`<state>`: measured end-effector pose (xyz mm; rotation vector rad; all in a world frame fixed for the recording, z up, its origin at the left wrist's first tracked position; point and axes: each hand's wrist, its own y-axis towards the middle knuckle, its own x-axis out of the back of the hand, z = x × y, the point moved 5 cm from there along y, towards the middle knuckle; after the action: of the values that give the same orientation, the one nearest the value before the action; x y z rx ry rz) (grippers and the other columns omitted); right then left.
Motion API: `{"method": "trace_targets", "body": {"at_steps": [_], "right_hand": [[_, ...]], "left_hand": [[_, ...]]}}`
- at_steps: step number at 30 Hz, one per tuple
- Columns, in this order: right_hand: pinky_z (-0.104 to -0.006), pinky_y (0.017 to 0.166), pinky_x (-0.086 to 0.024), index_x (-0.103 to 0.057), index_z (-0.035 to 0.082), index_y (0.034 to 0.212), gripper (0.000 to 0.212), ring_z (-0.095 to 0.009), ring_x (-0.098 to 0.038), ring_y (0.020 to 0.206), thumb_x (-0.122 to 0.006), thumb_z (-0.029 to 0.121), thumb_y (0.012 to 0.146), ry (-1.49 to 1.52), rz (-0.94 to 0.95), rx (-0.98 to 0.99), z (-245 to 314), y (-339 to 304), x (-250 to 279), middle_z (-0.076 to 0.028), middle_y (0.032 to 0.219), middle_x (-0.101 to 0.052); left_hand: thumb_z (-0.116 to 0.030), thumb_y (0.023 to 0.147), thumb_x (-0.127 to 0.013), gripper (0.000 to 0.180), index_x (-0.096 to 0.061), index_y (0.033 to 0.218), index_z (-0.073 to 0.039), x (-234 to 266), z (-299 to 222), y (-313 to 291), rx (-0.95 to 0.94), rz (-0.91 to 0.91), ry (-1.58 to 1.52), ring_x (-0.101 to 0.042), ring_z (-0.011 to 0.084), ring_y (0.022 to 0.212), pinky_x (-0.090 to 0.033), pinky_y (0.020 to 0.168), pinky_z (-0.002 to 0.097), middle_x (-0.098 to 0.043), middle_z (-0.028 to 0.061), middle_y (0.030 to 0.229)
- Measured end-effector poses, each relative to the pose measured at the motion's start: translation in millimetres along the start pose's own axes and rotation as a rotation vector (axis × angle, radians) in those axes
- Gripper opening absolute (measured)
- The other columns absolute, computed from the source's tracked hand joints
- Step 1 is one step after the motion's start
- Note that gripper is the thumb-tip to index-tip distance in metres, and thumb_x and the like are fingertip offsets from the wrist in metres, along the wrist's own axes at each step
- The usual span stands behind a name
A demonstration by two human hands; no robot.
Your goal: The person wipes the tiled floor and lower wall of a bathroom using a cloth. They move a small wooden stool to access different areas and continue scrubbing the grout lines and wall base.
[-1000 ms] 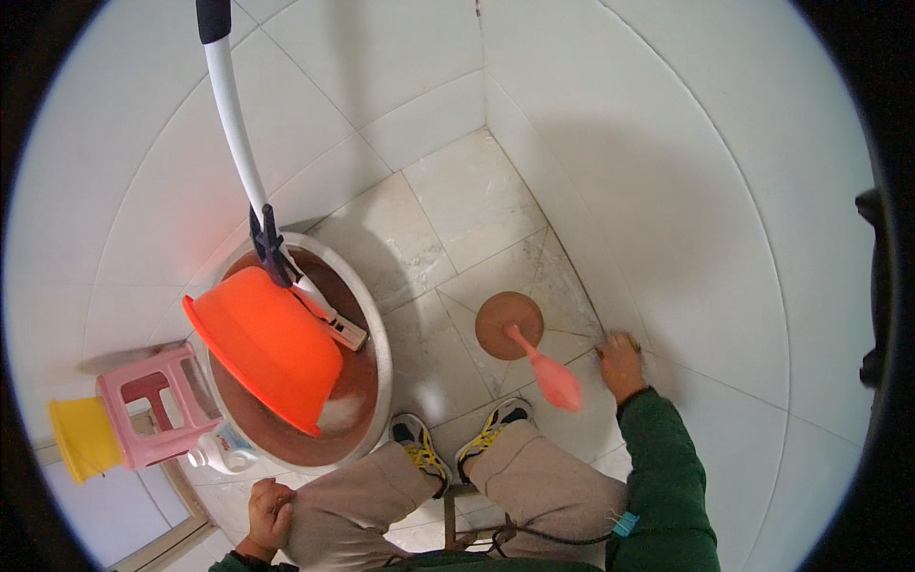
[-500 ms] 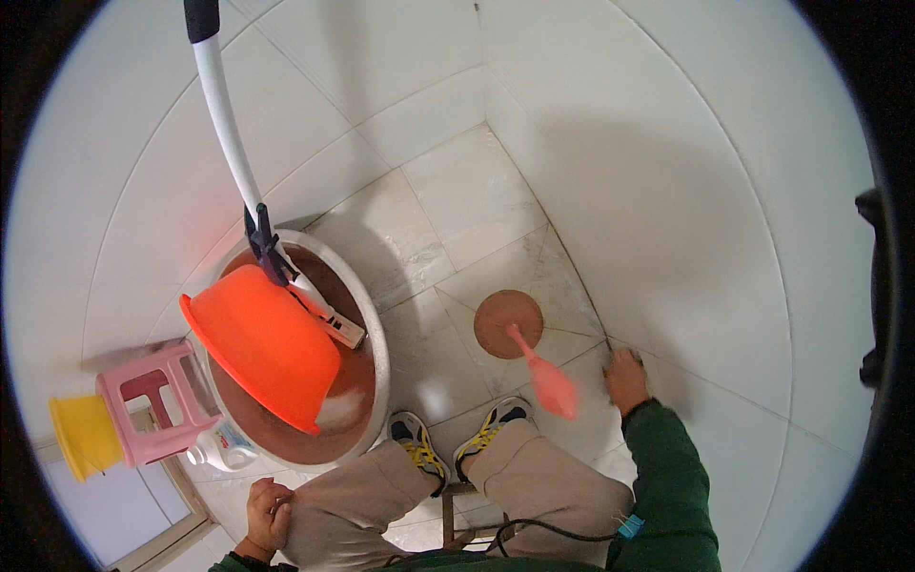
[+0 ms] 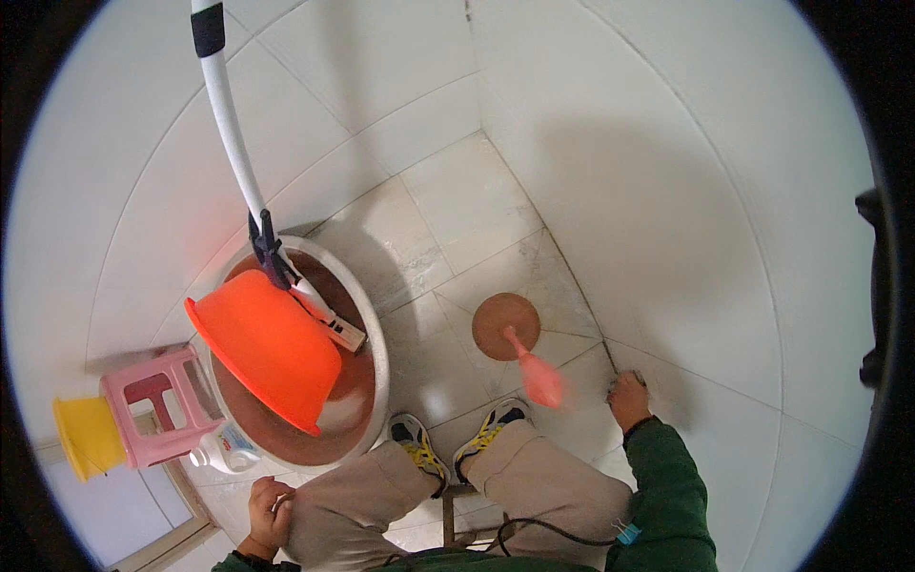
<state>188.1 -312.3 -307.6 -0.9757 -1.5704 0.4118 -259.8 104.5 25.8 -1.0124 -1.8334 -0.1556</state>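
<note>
The right hand (image 3: 629, 398) is down at the foot of the white wall (image 3: 686, 219), knuckles up and fingers curled under. Something thin and dark seems to sit under it at the floor line, but it is too small to make out, so I cannot tell whether the hand pinches it or only presses there. Just to its left stands a plunger (image 3: 519, 343), its brown cup flat on the tiled floor (image 3: 457, 210). The pink handle leans toward the hand and is blurred at the top, and it stands apart from the fingers.

The left hand (image 3: 270, 505) rests on the left knee near the lower edge, loosely closed with nothing I can see in it. The wrist is cut off by the rim. The person's body is hidden, and only tan trouser legs, a green sleeve and two shoes (image 3: 457, 443) with yellow laces show.

A big white basin (image 3: 376, 353) with a brown inside sits left of the feet. An orange tub (image 3: 272, 348) tilts inside it and covers much of the bottom. A white mop pole (image 3: 233, 143) with a black grip leans over both, and its top runs out of view.

A white bottle (image 3: 224, 448) with a red and blue label lies against the basin, partly hidden by a pink stool (image 3: 157, 405). A yellow tub (image 3: 86, 437) stands beside the stool at the edge.
</note>
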Motion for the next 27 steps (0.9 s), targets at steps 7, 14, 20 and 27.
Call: {"method": "trace_targets", "body": {"at_steps": [7, 14, 20, 27], "right_hand": [[-0.0317, 0.100, -0.039, -0.053, -0.003, 0.124, 0.041, -0.029, -0.043, 0.124, -0.053, 0.017, 0.089, -0.329, -0.665, -0.095, -53, 71, 225, -0.015, 0.128, -0.052], [-0.0382, 0.104, -0.036, -0.053, 0.000, 0.123, 0.042, -0.030, -0.046, 0.120, -0.057, 0.022, 0.087, 0.471, -0.496, -0.125, -28, 18, 79, -0.015, 0.119, -0.055], [-0.0384, 0.093, -0.044, -0.059, 0.002, 0.106, 0.028, -0.030, -0.051, 0.106, -0.056, 0.023, 0.088, 0.423, -0.399, -0.149, -39, 18, 113, -0.012, 0.109, -0.056], [-0.0326, 0.097, -0.039, -0.057, -0.002, 0.115, 0.034, -0.029, -0.048, 0.110, -0.053, 0.018, 0.087, 0.084, -0.824, -0.179, -89, 97, 316, -0.013, 0.119, -0.053]], "left_hand": [[-0.017, 0.075, -0.058, 0.016, -0.063, 0.084, -0.005, 0, -13, 3, -0.047, -0.003, -0.007, -0.055, 0.0359, 0.088, -0.041, 0.094, 0.0488, -0.063, 0.0123, 0.084], [-0.019, 0.077, -0.058, 0.017, -0.062, 0.085, -0.005, 1, -6, -2, -0.118, 0.003, -0.020, -0.057, 0.0332, 0.084, -0.041, 0.093, 0.0498, -0.063, 0.0104, 0.084], [-0.022, 0.080, -0.058, 0.019, -0.062, 0.087, -0.005, 2, 5, 0, -0.110, 0.029, -0.063, -0.057, 0.0331, 0.083, -0.041, 0.093, 0.0501, -0.064, 0.0107, 0.084], [-0.024, 0.080, -0.057, 0.021, -0.063, 0.086, -0.005, 3, 5, -1, -0.089, 0.008, -0.099, -0.057, 0.0326, 0.083, -0.040, 0.094, 0.0498, -0.064, 0.0106, 0.083]]}}
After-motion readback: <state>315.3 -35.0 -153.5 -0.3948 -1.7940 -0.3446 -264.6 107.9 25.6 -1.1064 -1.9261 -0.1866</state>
